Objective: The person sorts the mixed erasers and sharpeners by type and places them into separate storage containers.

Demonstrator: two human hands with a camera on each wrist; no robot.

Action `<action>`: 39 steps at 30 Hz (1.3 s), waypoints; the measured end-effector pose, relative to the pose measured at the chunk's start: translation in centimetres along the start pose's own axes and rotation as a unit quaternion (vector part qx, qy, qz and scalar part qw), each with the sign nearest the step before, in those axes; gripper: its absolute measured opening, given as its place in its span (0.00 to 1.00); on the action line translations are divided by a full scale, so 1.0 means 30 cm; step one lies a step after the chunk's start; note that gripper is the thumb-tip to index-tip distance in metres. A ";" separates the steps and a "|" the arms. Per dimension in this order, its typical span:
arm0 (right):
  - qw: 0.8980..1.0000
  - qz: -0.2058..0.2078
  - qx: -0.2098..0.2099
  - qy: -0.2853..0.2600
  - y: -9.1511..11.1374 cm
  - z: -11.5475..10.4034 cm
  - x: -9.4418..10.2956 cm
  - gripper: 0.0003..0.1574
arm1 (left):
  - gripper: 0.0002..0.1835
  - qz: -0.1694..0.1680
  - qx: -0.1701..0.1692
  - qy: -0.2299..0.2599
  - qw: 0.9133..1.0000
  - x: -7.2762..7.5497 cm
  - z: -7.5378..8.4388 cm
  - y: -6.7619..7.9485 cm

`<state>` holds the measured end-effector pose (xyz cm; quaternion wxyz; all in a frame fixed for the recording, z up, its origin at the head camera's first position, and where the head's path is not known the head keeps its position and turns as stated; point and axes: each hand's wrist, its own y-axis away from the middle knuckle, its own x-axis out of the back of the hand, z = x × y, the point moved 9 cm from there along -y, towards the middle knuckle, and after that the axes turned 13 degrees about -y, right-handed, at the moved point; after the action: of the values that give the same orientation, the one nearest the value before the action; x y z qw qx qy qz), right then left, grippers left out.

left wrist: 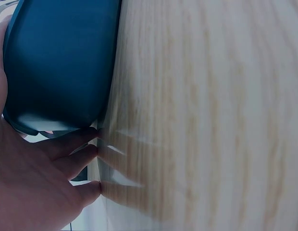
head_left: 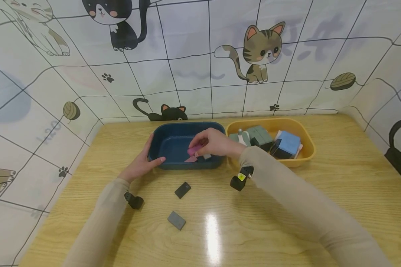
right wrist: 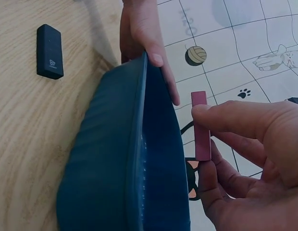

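Note:
My right hand (head_left: 215,142) pinches a pink eraser (head_left: 194,150) between thumb and fingertips, over the right half of a dark blue plastic bin (head_left: 183,165). In the right wrist view the pink eraser (right wrist: 202,137) is held by its narrow edges, above the rim of the blue bin (right wrist: 108,144). A flat pink piece (head_left: 191,159) and a small grey piece (head_left: 207,156) lie in the bin. My left hand (head_left: 141,163) grips the bin's left end, thumb at the near corner and fingers along the outside, as the left wrist view also shows.
A black eraser (head_left: 182,190) marked 4B and a grey block (head_left: 176,220) lie on the wooden table (head_left: 254,230) in front of the bin. Beside the bin at right stands a yellow bin (head_left: 308,150) with green, blue and black items. A cat-print curtain (head_left: 187,74) surrounds the table.

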<state>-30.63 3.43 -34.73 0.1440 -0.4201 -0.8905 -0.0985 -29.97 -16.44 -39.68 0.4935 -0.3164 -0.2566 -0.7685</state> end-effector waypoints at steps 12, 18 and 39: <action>0.998 -0.004 -0.003 0.070 -0.043 -0.007 0.025 0.16 | 0.51 0.000 0.001 0.001 1.000 0.000 -0.004 0.001; 0.995 -0.017 -0.013 0.093 -0.069 -0.001 0.025 0.16 | 0.51 -0.001 0.002 0.005 1.000 -0.001 -0.004 0.003; 0.982 -0.065 -0.032 0.176 -0.126 0.011 0.011 0.13 | 0.51 -0.003 0.004 0.012 1.000 0.002 0.001 0.003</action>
<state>-33.82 1.40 -35.13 0.2781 -0.3422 -0.8731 -0.2081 -29.90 -16.50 -39.61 0.4953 -0.3043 -0.2543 -0.7729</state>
